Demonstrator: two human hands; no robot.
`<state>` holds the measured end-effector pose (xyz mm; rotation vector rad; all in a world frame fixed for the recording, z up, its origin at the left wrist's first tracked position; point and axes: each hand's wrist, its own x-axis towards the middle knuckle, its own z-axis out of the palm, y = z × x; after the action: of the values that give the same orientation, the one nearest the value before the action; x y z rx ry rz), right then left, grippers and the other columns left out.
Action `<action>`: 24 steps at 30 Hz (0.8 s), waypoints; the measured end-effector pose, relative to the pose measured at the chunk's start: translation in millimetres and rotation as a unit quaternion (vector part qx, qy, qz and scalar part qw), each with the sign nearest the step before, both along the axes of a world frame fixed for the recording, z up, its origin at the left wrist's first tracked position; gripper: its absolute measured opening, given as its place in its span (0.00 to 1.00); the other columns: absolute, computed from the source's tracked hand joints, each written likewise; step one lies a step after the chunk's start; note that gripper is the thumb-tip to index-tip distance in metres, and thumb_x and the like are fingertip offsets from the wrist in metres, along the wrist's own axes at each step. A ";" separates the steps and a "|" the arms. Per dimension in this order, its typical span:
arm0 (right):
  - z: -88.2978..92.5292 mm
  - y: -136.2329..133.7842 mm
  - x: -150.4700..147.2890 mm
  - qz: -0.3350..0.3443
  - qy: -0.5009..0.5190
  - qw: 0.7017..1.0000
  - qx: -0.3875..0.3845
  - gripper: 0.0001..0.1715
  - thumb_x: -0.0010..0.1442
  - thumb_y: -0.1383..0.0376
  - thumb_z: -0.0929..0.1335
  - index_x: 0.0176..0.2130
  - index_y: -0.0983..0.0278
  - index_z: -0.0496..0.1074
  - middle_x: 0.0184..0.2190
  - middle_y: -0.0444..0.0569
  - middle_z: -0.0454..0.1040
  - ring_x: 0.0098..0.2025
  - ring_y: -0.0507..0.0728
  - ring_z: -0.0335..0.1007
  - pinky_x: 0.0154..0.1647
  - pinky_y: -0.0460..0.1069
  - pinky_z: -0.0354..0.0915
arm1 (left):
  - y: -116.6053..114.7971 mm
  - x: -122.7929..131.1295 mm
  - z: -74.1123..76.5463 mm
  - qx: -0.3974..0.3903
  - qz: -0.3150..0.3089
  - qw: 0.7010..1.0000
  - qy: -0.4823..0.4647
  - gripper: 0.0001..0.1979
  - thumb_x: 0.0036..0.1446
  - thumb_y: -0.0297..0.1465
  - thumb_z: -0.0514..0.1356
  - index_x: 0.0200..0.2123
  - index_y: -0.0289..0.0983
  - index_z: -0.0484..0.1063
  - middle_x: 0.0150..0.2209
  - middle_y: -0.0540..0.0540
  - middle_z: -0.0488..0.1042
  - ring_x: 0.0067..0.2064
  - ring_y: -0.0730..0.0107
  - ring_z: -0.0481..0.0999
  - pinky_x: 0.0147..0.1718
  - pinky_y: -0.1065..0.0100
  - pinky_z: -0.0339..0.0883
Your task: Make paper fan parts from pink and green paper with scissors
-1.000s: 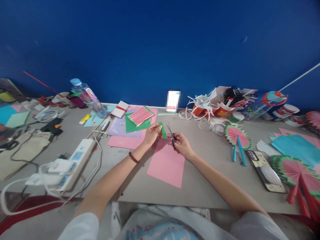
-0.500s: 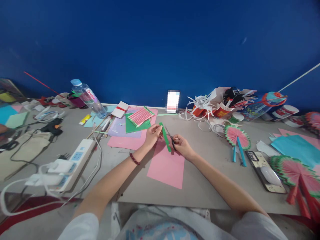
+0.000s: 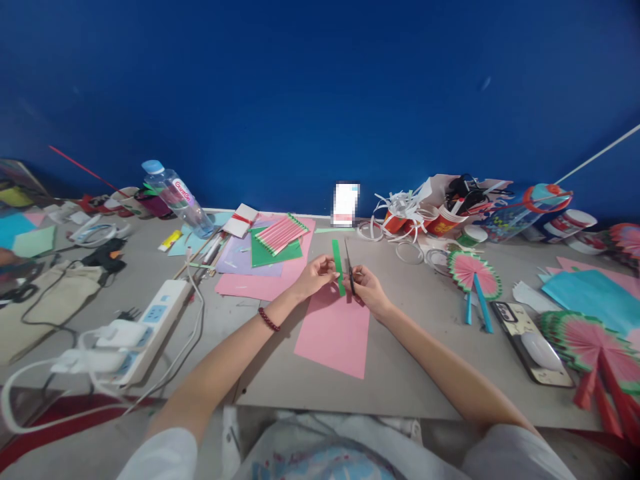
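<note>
Between my hands stands a narrow green paper strip [image 3: 337, 257], nearly upright. My left hand [image 3: 320, 276] pinches it along its left edge, near the middle. My right hand [image 3: 368, 290] is closed around dark-handled scissors [image 3: 351, 270], whose blades point away from me, just right of the strip. Below both hands a pink sheet of paper [image 3: 333, 337] lies on the table. A pleated pink paper piece with green edges [image 3: 281, 235] rests on a green sheet [image 3: 260, 255], left of my left hand.
On the left are a power strip [image 3: 163, 310] with cables and a leaning water bottle [image 3: 183, 200]. Finished paper fans [image 3: 475, 273], a phone [image 3: 515, 327] and a white mouse [image 3: 541, 351] lie right. Cups [image 3: 445, 222] with paper scraps stand at the back.
The green strip has turned more upright and shifted slightly right. My left hand has moved down along it, from its top end towards its middle. The scissors now point straighter away from me.
</note>
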<state>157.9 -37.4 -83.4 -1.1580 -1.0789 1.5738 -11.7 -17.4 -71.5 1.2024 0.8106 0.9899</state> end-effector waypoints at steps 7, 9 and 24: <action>0.0 -1.5 0.6 0.035 -0.021 0.999 0.004 0.27 0.46 0.53 0.73 0.36 0.59 0.57 0.19 0.34 0.67 0.14 0.45 0.56 0.08 0.39 0.47 | 9.7 -2.0 7.9 0.016 0.127 0.992 -0.014 0.19 0.42 0.34 0.67 0.37 0.38 0.66 0.28 0.55 0.67 0.28 0.76 0.71 0.28 0.72 0.69; 1.9 -2.8 1.1 0.061 -0.031 0.998 0.006 0.25 0.48 0.50 0.71 0.36 0.59 0.58 0.19 0.35 0.67 0.15 0.46 0.57 0.09 0.39 0.47 | 14.4 -4.9 9.8 0.023 0.165 0.986 -0.028 0.18 0.42 0.34 0.67 0.36 0.38 0.66 0.28 0.54 0.67 0.28 0.76 0.71 0.27 0.72 0.69; 9.6 -9.5 3.6 0.168 -0.047 0.984 0.035 0.20 0.55 0.49 0.69 0.33 0.61 0.60 0.17 0.36 0.64 0.18 0.47 0.57 0.19 0.43 0.55 | 24.2 -16.9 22.8 0.052 0.287 0.956 -0.040 0.15 0.42 0.34 0.67 0.34 0.37 0.68 0.29 0.52 0.70 0.29 0.76 0.71 0.28 0.71 0.69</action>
<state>161.4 -47.0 -73.7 -1.0514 -1.4409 1.7336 -28.7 6.8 -48.7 1.0234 1.0832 1.5594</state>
